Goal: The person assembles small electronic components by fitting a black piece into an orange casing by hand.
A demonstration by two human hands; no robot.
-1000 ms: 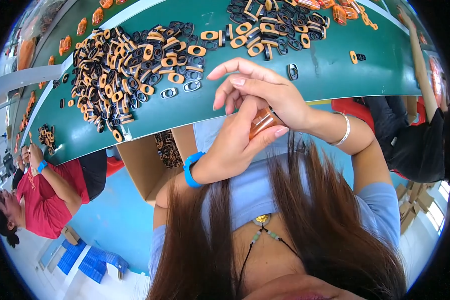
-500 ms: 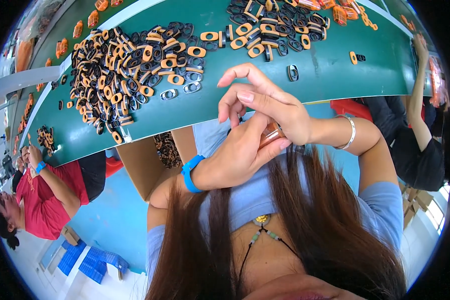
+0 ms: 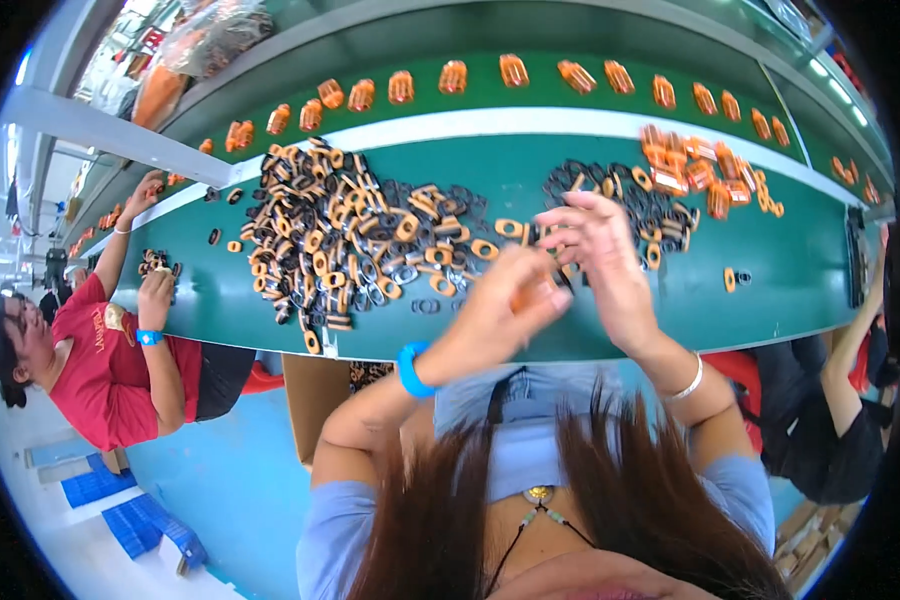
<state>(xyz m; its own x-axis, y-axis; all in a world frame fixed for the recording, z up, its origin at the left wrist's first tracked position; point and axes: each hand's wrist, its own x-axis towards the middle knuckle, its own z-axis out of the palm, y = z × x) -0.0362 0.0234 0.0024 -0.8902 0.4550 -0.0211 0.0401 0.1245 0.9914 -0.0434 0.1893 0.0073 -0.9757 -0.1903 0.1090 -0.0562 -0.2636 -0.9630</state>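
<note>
Both forearms angle far from bent elbows; the blurred left hand (image 3: 510, 303) curls inward, just beside the right hand (image 3: 607, 268), whose bent fingers point left.

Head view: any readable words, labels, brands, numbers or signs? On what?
Red shirt, co-worker at left: lettering on the chest; I won't copy it out.
Orange piece in the left hand: blurred, no text readable.
Orange parts along the far strip: too small to read any.
Black-and-tan parts: none readable.
Clear bag, upper left: any print too small or blurred.
</note>
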